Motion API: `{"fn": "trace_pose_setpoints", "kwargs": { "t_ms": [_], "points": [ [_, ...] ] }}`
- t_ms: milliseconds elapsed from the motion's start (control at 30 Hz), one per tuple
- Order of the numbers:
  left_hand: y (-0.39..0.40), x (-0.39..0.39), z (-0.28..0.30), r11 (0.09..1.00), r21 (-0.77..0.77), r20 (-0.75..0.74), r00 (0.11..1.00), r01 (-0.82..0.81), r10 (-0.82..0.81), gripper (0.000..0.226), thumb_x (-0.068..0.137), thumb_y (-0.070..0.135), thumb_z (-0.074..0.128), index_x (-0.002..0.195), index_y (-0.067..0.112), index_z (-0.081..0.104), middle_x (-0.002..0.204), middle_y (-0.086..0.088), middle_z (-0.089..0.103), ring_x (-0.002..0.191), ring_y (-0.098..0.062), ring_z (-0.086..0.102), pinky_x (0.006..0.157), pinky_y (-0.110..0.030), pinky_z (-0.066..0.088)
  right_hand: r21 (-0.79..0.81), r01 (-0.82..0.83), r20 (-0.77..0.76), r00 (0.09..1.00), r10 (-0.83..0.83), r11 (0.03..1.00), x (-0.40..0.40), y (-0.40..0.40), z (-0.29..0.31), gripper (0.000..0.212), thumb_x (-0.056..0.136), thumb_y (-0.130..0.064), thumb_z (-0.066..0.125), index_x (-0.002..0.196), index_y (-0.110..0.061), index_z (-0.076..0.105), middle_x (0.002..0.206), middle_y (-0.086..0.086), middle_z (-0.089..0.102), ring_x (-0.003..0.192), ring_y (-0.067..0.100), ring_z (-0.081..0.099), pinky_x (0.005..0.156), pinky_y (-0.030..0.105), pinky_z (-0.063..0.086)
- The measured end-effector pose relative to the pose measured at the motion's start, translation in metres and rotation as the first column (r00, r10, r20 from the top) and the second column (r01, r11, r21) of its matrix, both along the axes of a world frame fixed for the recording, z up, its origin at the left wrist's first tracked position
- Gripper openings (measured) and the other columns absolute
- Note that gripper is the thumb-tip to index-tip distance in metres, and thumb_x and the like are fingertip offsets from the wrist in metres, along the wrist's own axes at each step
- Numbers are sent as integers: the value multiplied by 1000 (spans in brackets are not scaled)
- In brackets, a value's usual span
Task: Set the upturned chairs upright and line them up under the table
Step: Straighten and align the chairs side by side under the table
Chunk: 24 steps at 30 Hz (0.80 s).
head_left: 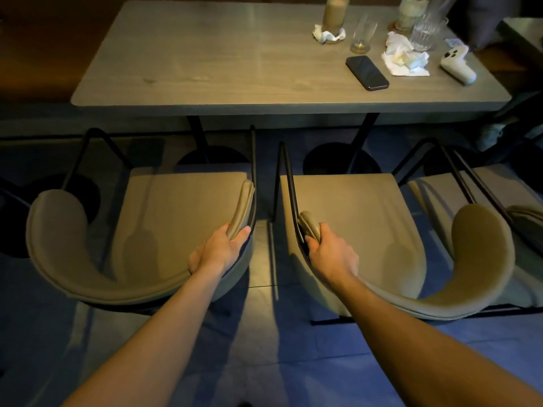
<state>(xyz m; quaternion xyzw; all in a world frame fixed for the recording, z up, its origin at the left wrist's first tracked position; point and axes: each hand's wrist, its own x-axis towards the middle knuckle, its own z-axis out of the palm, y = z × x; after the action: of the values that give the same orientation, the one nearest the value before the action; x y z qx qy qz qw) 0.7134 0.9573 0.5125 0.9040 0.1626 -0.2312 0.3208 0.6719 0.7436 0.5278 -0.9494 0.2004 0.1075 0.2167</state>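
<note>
Two beige padded chairs with curved backs and black metal frames stand upright side by side in front of the grey wooden table (205, 69). My left hand (219, 249) grips the right arm end of the left chair (164, 218). My right hand (330, 254) grips the left arm end of the right chair (358, 218). A narrow gap of floor separates the two chairs. Their seats face the table, front edges near the table's near edge.
A third beige chair (526, 218) shows at the right edge. On the table's right half lie a dark phone (367, 72), crumpled napkins (407, 58), several glasses (363, 35) and a white controller (457, 63). Two black round table bases (338, 163) stand beneath.
</note>
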Motion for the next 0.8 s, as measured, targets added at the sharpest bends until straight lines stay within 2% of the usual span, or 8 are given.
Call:
{"fn": "trace_pose_setpoints", "kwargs": {
  "t_ms": [167,300,400,467,600,700,800],
  "points": [
    [3,1,-6,998,38,15,999,43,-43,57,83,78,33,126,47,53,118,9,64,110,-26,57,83,-36,32,19,-16,39,999,15,1000,32,17,-1,25,99,-45,42,104,-22,50,88,0,63,75,19,62,74,39,56],
    [10,8,-15,997,-65,-25,999,42,-43,60,77,76,40,130,50,49,123,12,62,114,-24,57,95,-41,40,33,-45,43,998,44,998,42,38,-3,27,98,-46,41,104,-21,51,92,2,64,79,23,63,76,41,56],
    [12,10,-18,988,-151,-52,998,36,-44,71,77,69,49,143,52,31,137,11,55,126,-25,50,105,-46,36,39,-80,40,996,79,996,36,49,-7,28,97,-48,40,103,-23,50,97,4,66,82,25,66,77,45,56],
    [13,10,-18,984,-174,-62,997,34,-46,72,77,66,50,144,54,25,141,11,52,129,-25,48,107,-47,35,25,-84,45,996,82,996,37,49,-5,28,97,-48,39,104,-23,50,97,4,66,82,26,65,77,45,56],
    [12,8,-21,993,-112,-35,998,44,-49,66,82,66,47,144,54,27,137,10,54,126,-28,49,105,-44,36,9,-66,48,997,66,998,51,44,0,29,99,-45,40,108,-20,50,98,6,67,83,25,65,78,43,56],
    [11,9,-24,993,-115,-29,999,38,-41,72,76,74,45,143,55,27,139,8,53,127,-29,48,105,-48,35,-6,-51,40,998,51,999,59,50,0,29,99,-43,41,110,-18,50,102,8,68,87,28,65,79,42,55],
    [11,9,-21,997,-49,-31,998,61,-63,73,80,76,42,147,52,24,143,8,50,131,-29,45,103,-47,31,-24,-48,25,999,49,999,69,59,-1,31,99,-43,42,112,-16,51,109,11,67,96,33,64,78,37,48]
  ]
}}
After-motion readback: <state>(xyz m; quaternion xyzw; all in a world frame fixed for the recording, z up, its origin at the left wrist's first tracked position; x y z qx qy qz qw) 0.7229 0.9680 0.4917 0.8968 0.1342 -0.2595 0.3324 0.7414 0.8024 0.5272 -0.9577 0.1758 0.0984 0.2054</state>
